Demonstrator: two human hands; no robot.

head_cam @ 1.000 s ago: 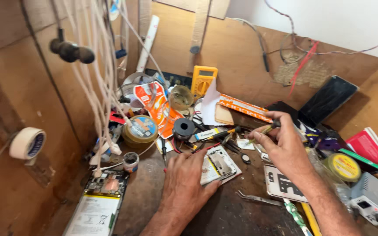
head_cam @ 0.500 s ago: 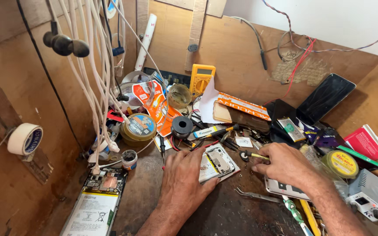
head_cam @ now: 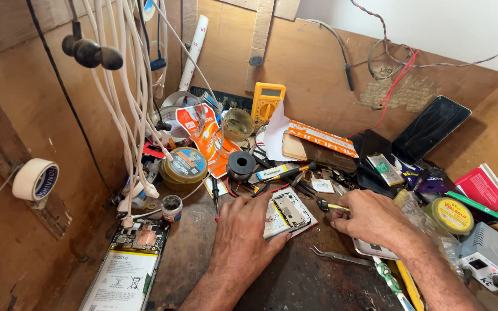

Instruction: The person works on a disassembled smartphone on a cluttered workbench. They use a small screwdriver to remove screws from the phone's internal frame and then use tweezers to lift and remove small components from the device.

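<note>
My left hand lies flat on the dark bench, its fingers pressing on the edge of a small white phone frame part that rests on a white card. My right hand sits to the right of that part, fingers pinched on a thin tool with a yellow shaft and dark tip, the tip pointing left toward the part. Metal tweezers lie on the bench just below my right hand.
An opened phone with its battery showing lies at lower left. Round tins, a black tape roll, a yellow multimeter, hanging white cables, a dark phone and a grey soldering station crowd the bench.
My right hand has come down and toward me from the clutter at the back, now holding the yellow-shafted tool beside the white part. My left hand has stayed on the part.
</note>
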